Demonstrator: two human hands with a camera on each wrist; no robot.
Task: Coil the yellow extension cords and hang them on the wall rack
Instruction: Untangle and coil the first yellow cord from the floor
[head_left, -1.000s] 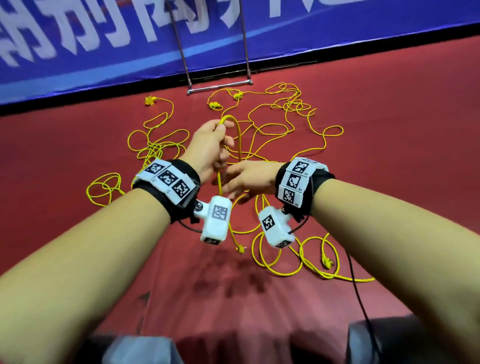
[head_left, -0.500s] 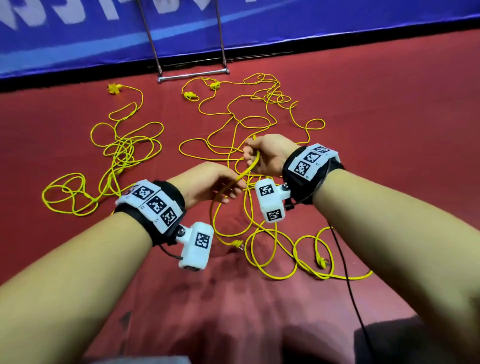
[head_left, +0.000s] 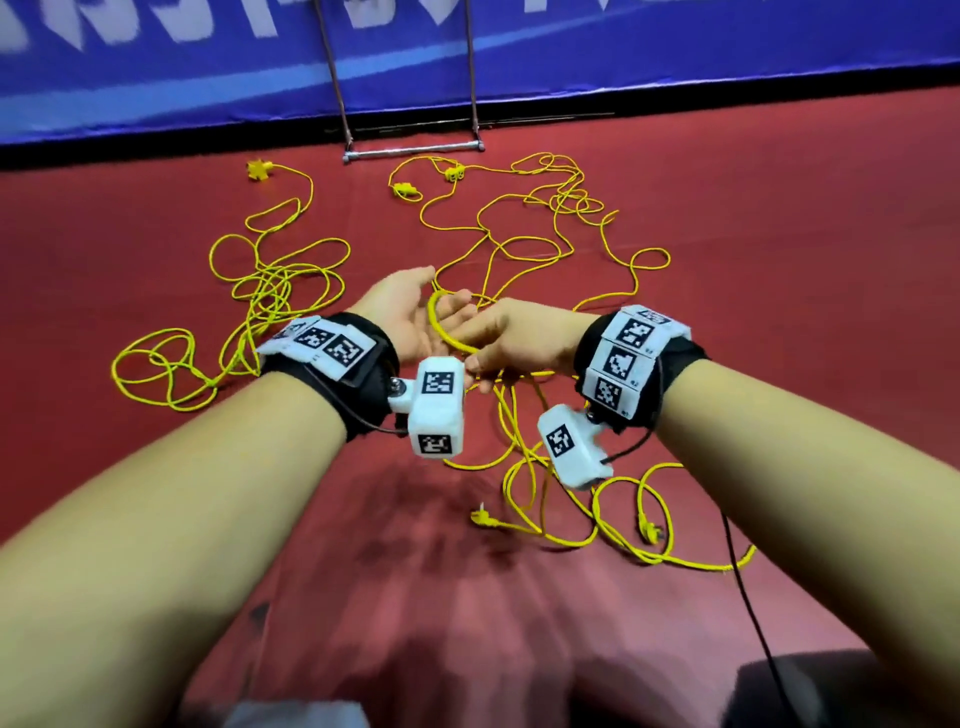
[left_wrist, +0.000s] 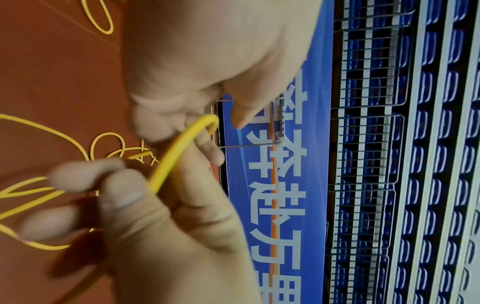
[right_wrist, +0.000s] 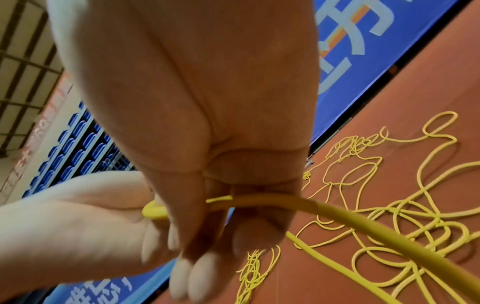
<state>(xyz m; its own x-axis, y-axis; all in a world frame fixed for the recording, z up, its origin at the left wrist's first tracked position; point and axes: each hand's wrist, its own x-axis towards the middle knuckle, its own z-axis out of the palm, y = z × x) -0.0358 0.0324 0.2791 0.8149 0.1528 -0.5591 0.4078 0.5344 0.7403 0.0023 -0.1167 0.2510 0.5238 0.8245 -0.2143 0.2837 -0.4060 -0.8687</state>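
Note:
Several yellow extension cords (head_left: 519, 234) lie tangled on the red floor. My left hand (head_left: 410, 306) is held palm up in the middle of the head view, fingers fairly straight. A loop of one yellow cord (head_left: 439, 330) arches across that palm. My right hand (head_left: 511, 338) is just to its right and pinches the same cord (left_wrist: 166, 164) between thumb and fingers. In the right wrist view the cord (right_wrist: 272, 200) runs under my curled right fingers (right_wrist: 197, 271) and onto the open left palm (right_wrist: 78, 216). From there it hangs down to the floor loops (head_left: 524, 467).
A metal bar frame (head_left: 410, 150) stands at the foot of the blue banner (head_left: 675, 47). Wire grid panels (left_wrist: 374, 144) hang above the banner. Another cord tangle (head_left: 270, 291) lies at left, with plugs (head_left: 257, 170) scattered about. A black cable (head_left: 748, 597) trails from my right wrist.
My hands came together. The left hand rose and opened palm up, letting go of its grip. The right hand moved left and laid a loop of cord across the left palm.

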